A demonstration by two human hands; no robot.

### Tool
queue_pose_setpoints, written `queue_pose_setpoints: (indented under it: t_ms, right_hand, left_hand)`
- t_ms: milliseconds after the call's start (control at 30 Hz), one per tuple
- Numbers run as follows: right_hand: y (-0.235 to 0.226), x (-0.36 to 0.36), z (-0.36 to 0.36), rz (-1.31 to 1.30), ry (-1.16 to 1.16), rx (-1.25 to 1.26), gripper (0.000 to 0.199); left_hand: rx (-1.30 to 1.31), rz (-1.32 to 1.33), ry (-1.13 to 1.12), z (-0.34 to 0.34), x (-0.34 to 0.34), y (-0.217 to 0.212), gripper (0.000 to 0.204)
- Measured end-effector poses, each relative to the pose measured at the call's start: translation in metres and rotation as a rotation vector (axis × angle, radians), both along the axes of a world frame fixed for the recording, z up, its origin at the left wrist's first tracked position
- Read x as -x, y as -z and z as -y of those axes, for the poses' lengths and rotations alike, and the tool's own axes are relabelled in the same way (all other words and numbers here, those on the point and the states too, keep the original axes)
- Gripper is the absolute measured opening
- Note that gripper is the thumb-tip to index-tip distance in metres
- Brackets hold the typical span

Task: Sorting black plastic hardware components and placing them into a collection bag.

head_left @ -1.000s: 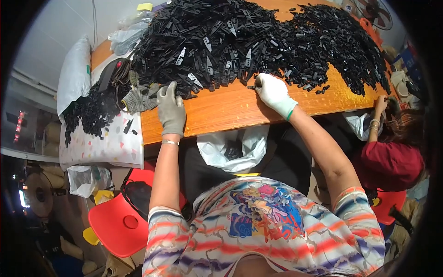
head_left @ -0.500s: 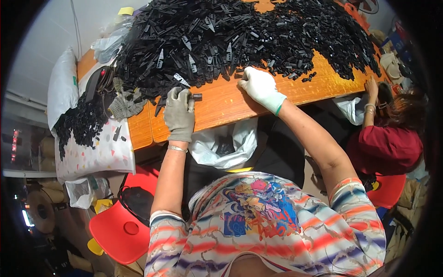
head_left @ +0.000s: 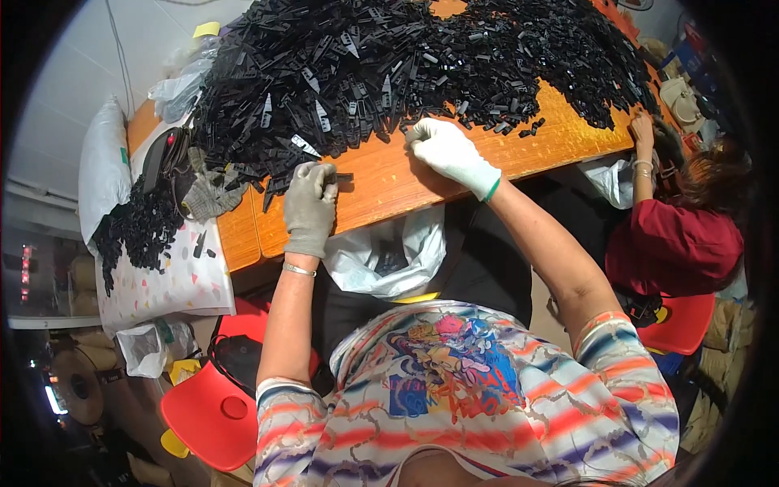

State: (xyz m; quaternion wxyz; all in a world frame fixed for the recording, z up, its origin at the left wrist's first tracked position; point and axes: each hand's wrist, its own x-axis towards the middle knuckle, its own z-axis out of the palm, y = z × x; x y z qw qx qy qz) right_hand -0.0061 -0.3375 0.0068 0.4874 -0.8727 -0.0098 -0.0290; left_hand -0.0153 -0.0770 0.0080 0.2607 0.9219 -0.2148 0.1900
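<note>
Pieces (head_left: 406,77), black and probably light, stiff and slick, are heaped beyond the near edge of the desk (head_left: 385,183) and best pinched mid-length, with 1 gripped by the left hand (head_left: 310,203), while whether anything is held by the curled right hand (head_left: 454,156) cannot be told.

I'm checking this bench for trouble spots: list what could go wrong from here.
1. The black piece at the fingers of the left hand could slip from the grip and drop over the near table edge, perhaps into the open white bag below.
2. The right hand is at the foot of the heap; a nudge might send loose parts sliding.
3. Small black parts on the patterned cloth might get knocked off.
</note>
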Motion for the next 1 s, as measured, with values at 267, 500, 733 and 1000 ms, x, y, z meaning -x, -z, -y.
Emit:
queue_pose_setpoints:
  t_ms: [267, 500, 733, 1000]
  right_hand:
    - [-0.02, 0.019, -0.024, -0.087, -0.089, -0.116, 0.017]
    - [-0.041, 0.039, -0.06, -0.046, -0.127, -0.221, 0.025]
    - [-0.041, 0.054, -0.06, -0.18, -0.274, -0.426, 0.025]
    - [-0.038, 0.064, -0.053, -0.272, -0.24, -0.601, 0.028]
  left_hand:
    - [-0.009, -0.04, 0.005, 0.005, 0.005, -0.006, 0.023]
    - [0.114, -0.048, 0.094, 0.014, 0.02, -0.025, 0.018]
    - [0.604, -0.301, 0.165, 0.023, 0.035, -0.03, 0.017]
    - [0.965, -0.553, 0.153, 0.027, 0.045, -0.014, 0.013]
